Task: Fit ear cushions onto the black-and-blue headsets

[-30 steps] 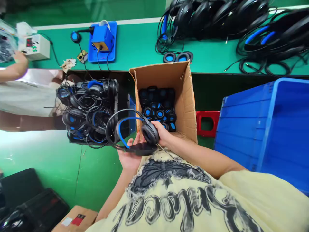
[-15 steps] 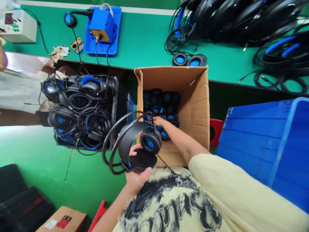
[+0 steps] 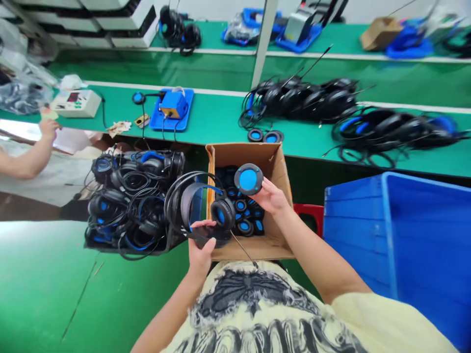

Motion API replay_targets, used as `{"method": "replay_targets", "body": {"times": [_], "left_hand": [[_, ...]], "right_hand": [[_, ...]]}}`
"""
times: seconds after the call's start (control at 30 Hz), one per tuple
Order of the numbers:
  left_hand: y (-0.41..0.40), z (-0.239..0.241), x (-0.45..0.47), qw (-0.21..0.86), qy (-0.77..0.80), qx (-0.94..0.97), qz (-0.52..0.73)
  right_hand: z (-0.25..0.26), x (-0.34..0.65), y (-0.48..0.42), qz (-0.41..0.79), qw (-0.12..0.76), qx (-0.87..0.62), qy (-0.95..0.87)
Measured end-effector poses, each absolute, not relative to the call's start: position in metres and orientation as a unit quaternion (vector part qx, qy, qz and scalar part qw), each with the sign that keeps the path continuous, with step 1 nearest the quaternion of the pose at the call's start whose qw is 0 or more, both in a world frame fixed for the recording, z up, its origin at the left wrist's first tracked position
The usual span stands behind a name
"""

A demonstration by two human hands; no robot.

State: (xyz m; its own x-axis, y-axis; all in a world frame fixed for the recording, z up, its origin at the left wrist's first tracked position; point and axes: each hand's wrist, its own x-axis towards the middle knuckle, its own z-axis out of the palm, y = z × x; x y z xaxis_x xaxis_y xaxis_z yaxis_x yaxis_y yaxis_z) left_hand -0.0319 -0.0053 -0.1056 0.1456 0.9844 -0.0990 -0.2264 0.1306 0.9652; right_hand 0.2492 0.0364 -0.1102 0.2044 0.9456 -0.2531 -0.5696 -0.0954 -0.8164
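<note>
Grn bench point(image 3: 217, 115) holds headsets point(image 3: 309, 102), ear pads point(image 3: 271, 138), blue tray point(image 3: 189, 104), etc.

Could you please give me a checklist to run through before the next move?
1. Headset held in the left hand: ok.
2. Ear pad held in the right hand: ok, apart from the headset.
3. Pad on the headset's upper cup: ok.
4. Pad on its lower cup: cannot tell, dark and partly covered.
5. More pads in the open box: ok.
</note>
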Motion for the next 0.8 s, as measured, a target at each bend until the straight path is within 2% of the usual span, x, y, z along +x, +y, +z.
{"method": "replay_targets", "body": {"times": [0.13,0.3,0.63,0.8], "left_hand": [[0.026,-0.094,-0.003,0.647,0.394,0.391,0.523],[0.046,-0.075,0.027,0.669,0.342,0.417,0.511],[0.03,-0.043,0.033,0.675,0.199,0.511,0.494],[0.024,-0.036,0.023,0.641,0.184,0.547,0.505]], "right_hand": [[-0.056,0.255,-0.01,0.582,0.686,-0.377,-0.219],[-0.032,0.251,-0.041,0.547,0.702,-0.385,-0.244],[-0.023,0.219,-0.075,0.51,0.629,-0.436,-0.392],[0.016,0.232,-0.098,0.45,0.596,-0.484,-0.456]]}}
